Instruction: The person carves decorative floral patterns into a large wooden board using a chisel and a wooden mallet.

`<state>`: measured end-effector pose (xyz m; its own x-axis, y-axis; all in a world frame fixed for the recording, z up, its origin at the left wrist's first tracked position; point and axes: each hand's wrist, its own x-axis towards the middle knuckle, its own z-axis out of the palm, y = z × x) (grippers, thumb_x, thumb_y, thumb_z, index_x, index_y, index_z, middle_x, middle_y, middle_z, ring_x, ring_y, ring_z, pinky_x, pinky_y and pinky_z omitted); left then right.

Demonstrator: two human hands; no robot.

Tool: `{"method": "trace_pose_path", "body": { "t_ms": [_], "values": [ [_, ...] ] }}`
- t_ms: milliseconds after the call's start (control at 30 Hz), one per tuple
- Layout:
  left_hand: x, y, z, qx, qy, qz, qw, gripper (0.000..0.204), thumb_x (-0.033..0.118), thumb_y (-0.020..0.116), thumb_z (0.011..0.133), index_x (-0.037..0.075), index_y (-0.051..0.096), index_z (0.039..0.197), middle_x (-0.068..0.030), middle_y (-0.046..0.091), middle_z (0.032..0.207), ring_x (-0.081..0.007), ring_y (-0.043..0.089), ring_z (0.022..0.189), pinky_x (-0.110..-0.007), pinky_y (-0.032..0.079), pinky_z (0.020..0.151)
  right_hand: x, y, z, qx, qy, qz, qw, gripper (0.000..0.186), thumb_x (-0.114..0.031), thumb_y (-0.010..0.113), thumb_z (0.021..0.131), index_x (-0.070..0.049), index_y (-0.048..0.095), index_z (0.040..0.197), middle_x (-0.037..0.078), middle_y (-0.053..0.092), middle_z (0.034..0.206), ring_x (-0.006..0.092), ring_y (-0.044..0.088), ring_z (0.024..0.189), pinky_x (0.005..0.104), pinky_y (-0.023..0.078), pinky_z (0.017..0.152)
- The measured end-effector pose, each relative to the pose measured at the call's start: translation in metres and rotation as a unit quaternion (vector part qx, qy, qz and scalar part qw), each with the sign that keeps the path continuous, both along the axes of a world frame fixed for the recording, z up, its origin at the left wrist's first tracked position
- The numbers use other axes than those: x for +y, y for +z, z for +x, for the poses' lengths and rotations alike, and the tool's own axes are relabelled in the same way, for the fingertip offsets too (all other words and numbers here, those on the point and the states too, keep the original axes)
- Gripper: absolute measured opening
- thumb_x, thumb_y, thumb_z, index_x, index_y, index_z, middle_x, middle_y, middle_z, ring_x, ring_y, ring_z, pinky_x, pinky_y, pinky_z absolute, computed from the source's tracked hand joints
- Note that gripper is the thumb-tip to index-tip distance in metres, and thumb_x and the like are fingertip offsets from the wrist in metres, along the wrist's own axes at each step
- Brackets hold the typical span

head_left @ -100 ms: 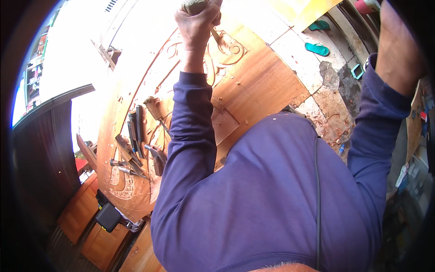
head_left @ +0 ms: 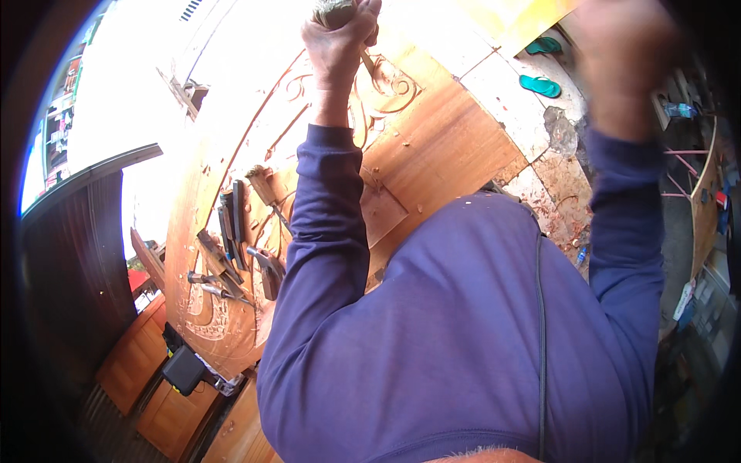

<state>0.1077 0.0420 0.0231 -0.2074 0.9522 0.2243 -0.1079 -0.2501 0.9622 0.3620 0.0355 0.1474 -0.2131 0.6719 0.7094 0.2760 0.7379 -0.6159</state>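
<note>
At the top of the head view my left hand [head_left: 340, 46] is closed around an upright carving chisel [head_left: 333, 12]. The butt of its handle looks worn and greenish. Its blade comes out below my fingers onto a carved wooden panel [head_left: 455, 139] with scrolls. Raised at the upper right, my right hand [head_left: 627, 69] is smeared by motion, so its fingers and anything in them cannot be made out. Left of my left forearm, several carving tools [head_left: 231, 224] lie on the panel, with a wooden-handled chisel [head_left: 262, 185] among them.
Wood chips and shavings lie on the panel and on the tiled floor [head_left: 552, 193]. Green flip-flops [head_left: 540, 85] rest on the floor at the upper right. A black case-like device [head_left: 185, 370] is by the panel's lower left edge, near wooden boards [head_left: 131, 351].
My right hand has swung left and lower from the upper right edge, blurring as it moves. My left hand stays almost still on the chisel.
</note>
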Motion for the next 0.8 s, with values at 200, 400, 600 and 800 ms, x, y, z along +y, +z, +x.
{"method": "trace_pose_path", "body": {
  "t_ms": [200, 400, 600, 800],
  "values": [
    [0.004, -0.021, -0.001, 0.007, -0.048, 0.035, 0.998, 0.011, -0.002, 0.072, 0.089, 0.001, 0.062, 0.093, -0.0023, 0.054, 0.066, -0.0107, 0.048, 0.050, -0.028, 0.040, 0.048, 0.005, -0.036, 0.002, -0.274, 0.003, 0.068, 0.959, 0.066, -0.029, 0.074, 0.089, -0.026, 0.052, 0.151, 0.020, 0.072, 0.115, 0.0334, 0.073, 0.092, 0.0420, 0.059, 0.081],
    [0.020, -0.040, -0.029, -0.006, -0.130, -0.014, 0.991, 0.016, 0.019, 0.075, 0.093, 0.006, 0.065, 0.090, 0.0022, 0.056, 0.067, -0.0075, 0.051, 0.055, -0.024, 0.040, 0.051, 0.011, -0.052, 0.012, -0.233, 0.020, 0.103, 0.967, 0.071, -0.034, 0.077, 0.087, -0.022, 0.052, 0.152, 0.021, 0.071, 0.122, 0.0355, 0.074, 0.098, 0.0417, 0.060, 0.084],
    [0.061, -0.045, -0.013, -0.123, -0.193, -0.113, 0.967, 0.016, 0.024, 0.070, 0.097, 0.011, 0.062, 0.099, 0.0081, 0.047, 0.064, -0.0053, 0.041, 0.051, -0.022, 0.034, 0.049, 0.000, -0.059, 0.014, -0.114, 0.028, 0.013, 0.993, 0.084, 0.003, 0.078, 0.076, -0.007, 0.047, 0.154, 0.017, 0.058, 0.149, 0.0260, 0.053, 0.140, 0.0351, 0.042, 0.116],
    [-0.007, -0.003, 0.001, -0.119, -0.105, 0.047, 0.986, 0.012, -0.002, 0.072, 0.088, 0.003, 0.061, 0.090, -0.0010, 0.052, 0.065, -0.0087, 0.045, 0.050, -0.026, 0.037, 0.046, -0.018, -0.025, 0.043, 0.025, 0.008, -0.168, 0.986, 0.042, 0.003, 0.070, 0.083, -0.002, 0.061, 0.124, 0.007, 0.067, 0.108, 0.0138, 0.064, 0.096, 0.0286, 0.052, 0.083]
  ]
}}
